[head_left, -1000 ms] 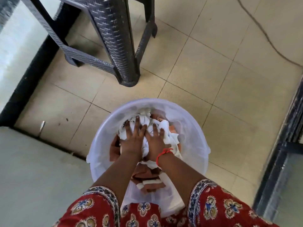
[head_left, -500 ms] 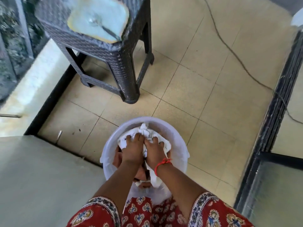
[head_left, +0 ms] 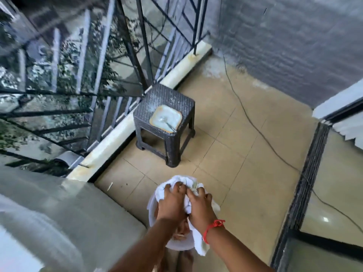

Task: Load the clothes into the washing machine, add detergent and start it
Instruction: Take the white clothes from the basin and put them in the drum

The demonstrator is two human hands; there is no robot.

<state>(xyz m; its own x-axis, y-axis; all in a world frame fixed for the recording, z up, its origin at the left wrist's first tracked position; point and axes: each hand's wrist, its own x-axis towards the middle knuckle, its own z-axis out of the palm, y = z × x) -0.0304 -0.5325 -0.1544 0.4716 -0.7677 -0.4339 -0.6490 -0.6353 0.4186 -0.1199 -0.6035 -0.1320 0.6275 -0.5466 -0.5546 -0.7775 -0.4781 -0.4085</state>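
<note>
Now both hands (head_left: 184, 205) have lifted the white clothes (head_left: 182, 182) above the tub (head_left: 176, 245).

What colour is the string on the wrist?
Red. The string sits on the right wrist, clearest in the head view.

Beige tiled floor (head_left: 225, 154), grout lines diagonal. Dark woven stool (head_left: 165, 122) standing at 12 o'clock w/ square tray (head_left: 166, 118) on top. White tub (head_left: 176, 242) at 6 o'clock, mostly hidden. Thin black cable (head_left: 261, 132) trailing from 1 to 4 o'clock.
</note>
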